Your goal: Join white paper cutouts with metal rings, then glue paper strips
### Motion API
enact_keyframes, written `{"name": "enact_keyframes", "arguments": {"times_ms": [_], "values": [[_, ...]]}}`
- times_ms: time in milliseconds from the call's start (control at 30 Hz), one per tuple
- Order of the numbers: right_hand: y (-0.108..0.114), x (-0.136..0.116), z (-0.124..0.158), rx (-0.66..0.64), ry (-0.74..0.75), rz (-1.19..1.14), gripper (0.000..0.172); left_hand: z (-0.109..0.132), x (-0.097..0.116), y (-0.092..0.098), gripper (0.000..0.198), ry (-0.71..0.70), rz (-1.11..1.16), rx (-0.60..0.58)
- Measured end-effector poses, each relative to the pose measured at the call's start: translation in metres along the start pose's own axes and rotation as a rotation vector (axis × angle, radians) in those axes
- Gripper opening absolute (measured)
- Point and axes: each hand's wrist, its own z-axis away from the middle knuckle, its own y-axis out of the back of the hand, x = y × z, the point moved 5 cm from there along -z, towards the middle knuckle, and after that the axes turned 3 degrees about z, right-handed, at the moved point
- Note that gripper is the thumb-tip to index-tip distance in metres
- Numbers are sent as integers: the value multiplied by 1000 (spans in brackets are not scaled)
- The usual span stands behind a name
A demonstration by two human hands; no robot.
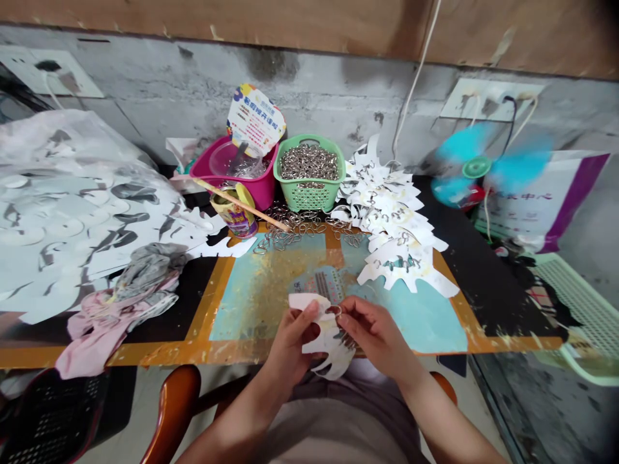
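Observation:
My left hand (294, 335) pinches a white paper cutout (325, 338) at its upper left edge, thumb on top. My right hand (371, 332) is closed at the cutout's right side, its fingertips pinching a small metal ring (335, 312) against the paper. Both hands hover just over the near edge of the table (203, 303). Loose metal rings (294, 229) lie scattered farther back on the table, in front of a green basket (309, 193) full of them.
A row of white cutouts (396, 225) runs along the right. A large pile of cutouts in plastic (68, 206) and crumpled cloth (126, 296) lie left. A pink basket (264, 187), a cup with a stick (238, 216) and a spinning blue fan (476, 167) stand behind.

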Motion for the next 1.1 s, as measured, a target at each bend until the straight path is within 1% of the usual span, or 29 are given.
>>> {"name": "enact_keyframes", "arguments": {"times_ms": [33, 67, 133, 167, 200, 233, 300, 400, 467, 500, 567, 633, 667, 733, 800, 833, 900, 967, 1000, 1100], "values": [[3, 0, -1, 41, 21, -2, 32, 0, 1, -1, 55, 7, -19, 9], [8, -1, -1, 119, 58, -8, 37, -1, 3, -1, 52, -11, -26, 35], [19, -4, 0, 310, 149, 1, 45, -2, 6, 1, 47, -130, -33, 92], [21, -6, 1, 389, 180, 35, 44, -2, 8, 2, 44, -212, -33, 114], [21, -8, 3, 439, 194, 90, 40, -2, 9, 3, 41, -289, -39, 128], [19, -10, 4, 459, 190, 158, 34, -2, 10, 4, 38, -355, -55, 137], [8, -11, 6, 435, 161, 280, 23, -1, 9, 4, 32, -452, -114, 152], [-6, -9, 6, 400, 105, 296, 20, 4, 11, 3, 27, -554, -241, 168], [-8, -5, 6, 405, 59, 245, 19, 8, 13, 4, 26, -566, -281, 130], [-8, -3, 6, 411, 52, 221, 19, 10, 15, 4, 28, -552, -266, 84], [-6, -4, 5, 415, 93, 214, 17, 13, 20, 4, 36, -482, -207, -54], [-4, -9, 5, 400, 193, 280, 15, 16, 27, 3, 39, -409, -215, -166], [-5, -12, 5, 378, 250, 325, 14, 17, 31, 3, 36, -393, -274, -191], [-8, -16, 4, 328, 335, 401, 16, 17, 38, 3, 27, -411, -441, -208], [-13, -15, 4, 298, 372, 448, 22, 15, 42, 7, 25, -473, -583, -162], [-15, -14, 4, 307, 381, 478, 26, 14, 42, 10, 27, -509, -652, -112], [-18, -9, 6, 342, 394, 568, 32, 13, 41, 20, 31, -561, -817, 24], [-23, -3, 7, 348, 411, 666, 34, 12, 37, 31, 32, -561, -1013, 140], [-26, 1, 7, 328, 414, 699, 34, 12, 34, 36, 31, -547, -1096, 179], [-38, 9, 3, 199, 412, 709, 31, 14, 29, 50, 23, -500, -1254, 263]]}}
